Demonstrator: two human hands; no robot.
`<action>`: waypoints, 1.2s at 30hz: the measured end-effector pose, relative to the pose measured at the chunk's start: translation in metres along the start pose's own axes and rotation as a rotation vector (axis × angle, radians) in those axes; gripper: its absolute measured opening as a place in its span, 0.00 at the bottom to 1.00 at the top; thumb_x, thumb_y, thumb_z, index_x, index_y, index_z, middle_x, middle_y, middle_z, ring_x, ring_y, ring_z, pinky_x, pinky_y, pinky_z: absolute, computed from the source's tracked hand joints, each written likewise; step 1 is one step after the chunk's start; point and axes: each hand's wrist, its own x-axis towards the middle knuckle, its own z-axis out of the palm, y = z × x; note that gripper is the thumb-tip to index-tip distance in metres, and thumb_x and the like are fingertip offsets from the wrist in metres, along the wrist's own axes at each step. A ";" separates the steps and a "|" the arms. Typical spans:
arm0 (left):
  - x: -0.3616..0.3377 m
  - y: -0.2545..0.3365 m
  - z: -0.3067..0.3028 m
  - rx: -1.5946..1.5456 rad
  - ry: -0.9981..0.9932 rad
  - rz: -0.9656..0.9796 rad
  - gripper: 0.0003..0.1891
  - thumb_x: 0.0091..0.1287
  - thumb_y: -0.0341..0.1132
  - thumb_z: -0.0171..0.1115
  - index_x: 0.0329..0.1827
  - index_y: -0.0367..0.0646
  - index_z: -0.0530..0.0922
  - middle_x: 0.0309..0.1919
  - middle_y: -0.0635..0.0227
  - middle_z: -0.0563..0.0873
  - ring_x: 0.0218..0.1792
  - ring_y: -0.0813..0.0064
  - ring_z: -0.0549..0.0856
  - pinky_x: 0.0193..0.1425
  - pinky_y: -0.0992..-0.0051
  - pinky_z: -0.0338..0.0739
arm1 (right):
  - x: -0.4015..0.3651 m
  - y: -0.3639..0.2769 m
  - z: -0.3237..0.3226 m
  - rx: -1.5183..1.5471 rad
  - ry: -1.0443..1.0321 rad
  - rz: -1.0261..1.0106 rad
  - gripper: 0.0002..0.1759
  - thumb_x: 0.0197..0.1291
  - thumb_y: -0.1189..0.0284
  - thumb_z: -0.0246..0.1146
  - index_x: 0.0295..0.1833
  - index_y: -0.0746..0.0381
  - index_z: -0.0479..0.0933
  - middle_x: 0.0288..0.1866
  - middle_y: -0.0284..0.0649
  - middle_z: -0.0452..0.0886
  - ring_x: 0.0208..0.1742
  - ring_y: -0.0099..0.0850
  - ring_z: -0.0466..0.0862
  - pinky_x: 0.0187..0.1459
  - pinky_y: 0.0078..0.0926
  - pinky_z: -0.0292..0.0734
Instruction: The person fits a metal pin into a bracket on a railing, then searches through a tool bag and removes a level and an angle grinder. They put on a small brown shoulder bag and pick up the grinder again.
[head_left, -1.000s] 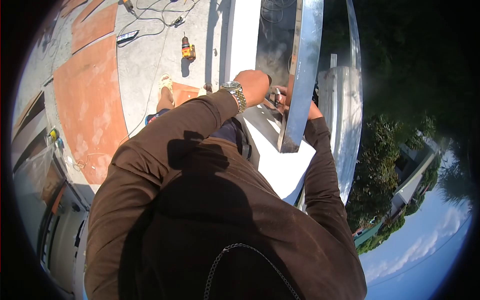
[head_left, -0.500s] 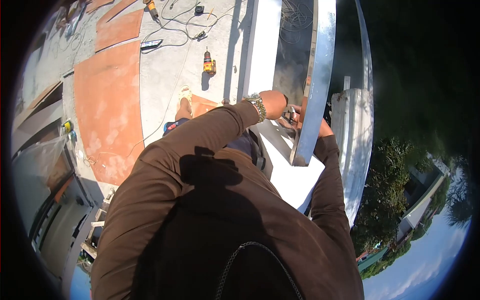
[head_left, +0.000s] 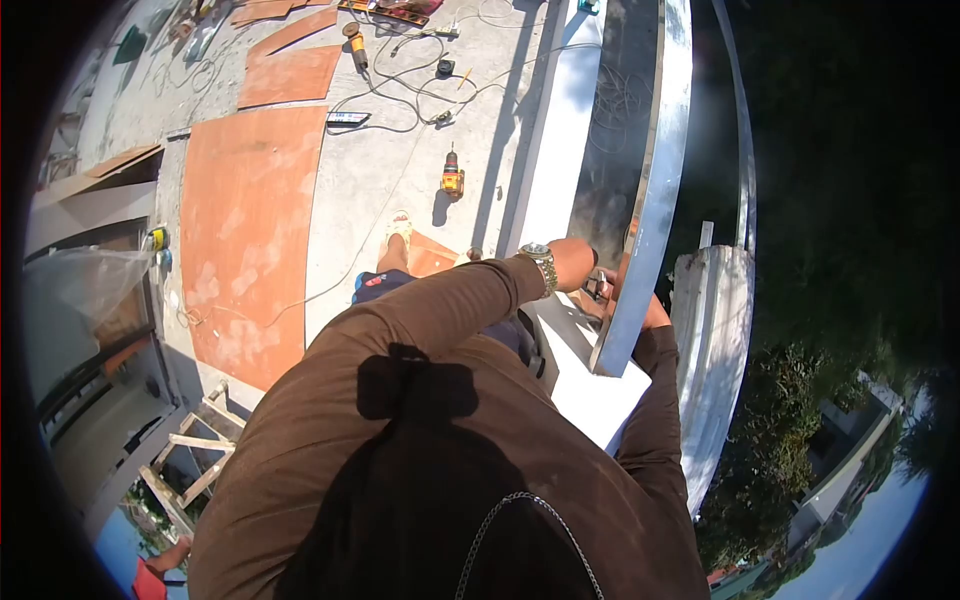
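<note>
My left hand (head_left: 572, 266), with a metal watch (head_left: 541, 262) at its wrist, is closed in a fist beside the shiny metal rail (head_left: 660, 160). What it grips is hidden. On the rail's outer side is my right hand (head_left: 656, 314), partly covered by the rail. Its fingertips show on the inner side, curled near a small metal piece (head_left: 600, 284) between my hands that I cannot make out. Below the rail's near end lies a white ledge (head_left: 590, 395).
A yellow drill (head_left: 453, 182) lies on the concrete floor, left of the white parapet (head_left: 560, 130). Beyond are an angle grinder (head_left: 355, 48) and cables. An orange-brown board (head_left: 250, 220) lies at left, near a wooden frame (head_left: 200, 450). Outside the rail is a drop with trees (head_left: 765, 440).
My view has shifted, so the scene sits lower and further right. Both hands stay at the same part of the rail. A person's arm and red clothing now show at lower left.
</note>
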 end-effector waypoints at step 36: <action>-0.123 -0.250 -0.008 -1.112 0.591 -0.677 0.08 0.72 0.32 0.60 0.45 0.35 0.82 0.25 0.62 0.85 0.20 0.74 0.85 0.22 0.73 0.78 | -0.080 -0.060 0.005 0.044 0.505 -0.219 0.26 0.73 0.58 0.62 0.69 0.62 0.75 0.57 0.41 0.86 0.54 0.29 0.87 0.52 0.30 0.81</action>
